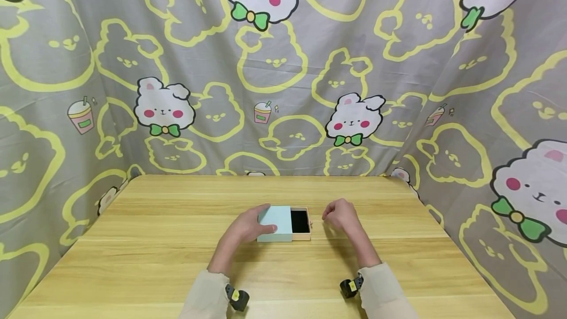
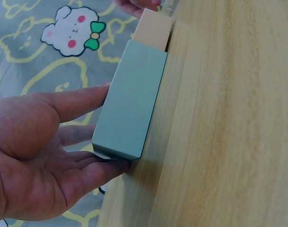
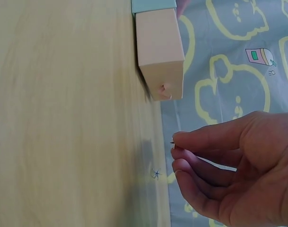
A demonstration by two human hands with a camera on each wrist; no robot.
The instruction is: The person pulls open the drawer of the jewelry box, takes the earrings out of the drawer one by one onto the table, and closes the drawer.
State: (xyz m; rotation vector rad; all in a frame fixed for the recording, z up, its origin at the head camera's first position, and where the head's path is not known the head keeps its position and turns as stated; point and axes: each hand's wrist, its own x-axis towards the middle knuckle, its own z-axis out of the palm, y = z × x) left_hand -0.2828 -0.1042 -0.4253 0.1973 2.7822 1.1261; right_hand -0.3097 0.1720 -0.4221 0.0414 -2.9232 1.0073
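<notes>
A pale blue drawer box (image 1: 276, 218) lies on the table with its cream drawer (image 1: 301, 237) slid partly out to the right. Black lining (image 1: 300, 221) shows inside the drawer. My left hand (image 1: 245, 225) grips the blue sleeve from the left, thumb at its front and fingers at its back. Right of the drawer, my right hand (image 1: 342, 215) pinches a tiny, thin, shiny piece (image 3: 173, 143) between thumb and forefinger; its kind I cannot tell. Just beside those fingertips in the right wrist view appears a small bluish star-shaped piece (image 3: 156, 174). A ribbon pull (image 3: 164, 89) sits on the drawer's front.
The wooden table (image 1: 177, 270) extends around the box on all sides. Behind it and at both sides hangs a grey patterned curtain (image 1: 292, 73). Each wrist carries a small black camera, such as the right wrist camera (image 1: 350, 287).
</notes>
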